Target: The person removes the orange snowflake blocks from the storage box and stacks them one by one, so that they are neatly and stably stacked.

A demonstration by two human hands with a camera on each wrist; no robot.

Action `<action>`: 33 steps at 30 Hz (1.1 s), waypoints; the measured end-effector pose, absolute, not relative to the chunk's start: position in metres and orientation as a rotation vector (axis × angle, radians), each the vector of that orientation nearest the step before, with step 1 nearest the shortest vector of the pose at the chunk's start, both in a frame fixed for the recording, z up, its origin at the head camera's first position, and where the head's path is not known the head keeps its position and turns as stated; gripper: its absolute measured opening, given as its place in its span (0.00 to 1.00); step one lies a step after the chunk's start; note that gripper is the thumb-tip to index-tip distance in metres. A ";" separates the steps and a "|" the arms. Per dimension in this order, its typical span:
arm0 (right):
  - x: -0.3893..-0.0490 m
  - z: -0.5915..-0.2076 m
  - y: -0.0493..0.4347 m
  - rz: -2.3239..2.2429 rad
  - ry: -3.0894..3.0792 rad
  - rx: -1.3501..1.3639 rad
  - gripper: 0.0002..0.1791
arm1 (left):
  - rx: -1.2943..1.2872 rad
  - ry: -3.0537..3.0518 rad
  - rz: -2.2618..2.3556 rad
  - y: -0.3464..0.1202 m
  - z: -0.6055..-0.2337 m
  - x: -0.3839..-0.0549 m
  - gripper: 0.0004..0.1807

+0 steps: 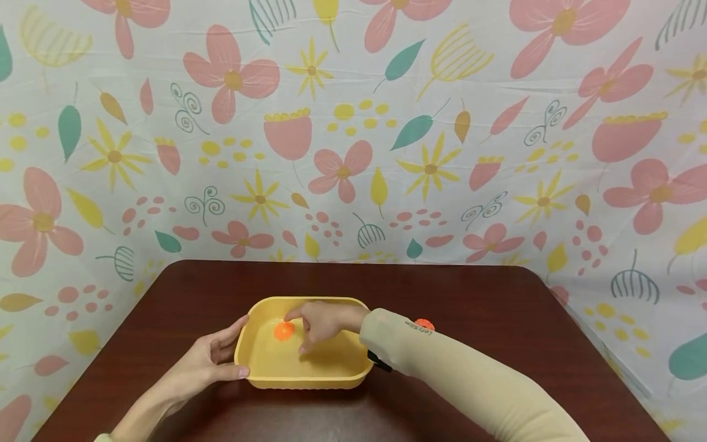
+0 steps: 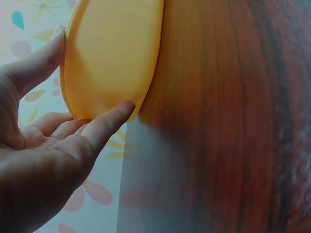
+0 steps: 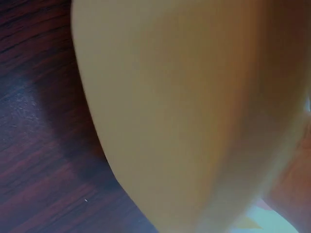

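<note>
A yellow plastic tray (image 1: 304, 383) with rounded corners sits on the table. My left hand (image 1: 207, 356) holds its left end, thumb at the near corner and fingers along the outer wall. The left wrist view shows the left hand (image 2: 63, 141) spanning the tray's end (image 2: 114, 53). My right hand (image 1: 320, 322) reaches down inside the tray, index finger and thumb apart. Beside its index fingertip, on the tray floor, lies a small round orange piece (image 1: 284, 331). In the right wrist view the tray wall (image 3: 160, 116) fills most of the picture and hides the fingers.
Another orange piece (image 1: 424, 323) shows on the table just behind the right sleeve (image 1: 442, 362), which covers part of it. The dark brown table (image 1: 475, 294) meets a flower-printed cloth (image 1: 342, 202) at its back and sides.
</note>
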State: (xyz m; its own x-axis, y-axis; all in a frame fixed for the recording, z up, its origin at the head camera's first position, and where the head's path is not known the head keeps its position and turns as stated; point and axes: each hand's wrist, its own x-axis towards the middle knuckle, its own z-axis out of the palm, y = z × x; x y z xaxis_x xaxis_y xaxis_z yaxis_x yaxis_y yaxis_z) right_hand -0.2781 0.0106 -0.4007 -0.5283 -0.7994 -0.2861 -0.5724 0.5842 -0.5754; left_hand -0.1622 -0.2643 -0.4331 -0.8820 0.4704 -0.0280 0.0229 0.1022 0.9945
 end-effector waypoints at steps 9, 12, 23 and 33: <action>-0.276 -0.402 0.013 -0.515 2.238 -1.056 0.48 | 0.489 2.037 1.847 -0.264 -0.432 -0.162 0.53; -0.275 -0.402 0.016 -0.488 2.217 -1.066 0.45 | 0.481 2.044 1.842 -0.264 -0.431 -0.162 0.53; -0.269 -0.407 0.031 -0.580 2.253 -1.113 0.28 | 0.457 2.025 1.835 -0.264 -0.430 -0.161 0.54; -0.265 -0.424 0.025 -0.642 2.400 -1.278 0.28 | 0.459 2.010 1.844 -0.264 -0.431 -0.161 0.53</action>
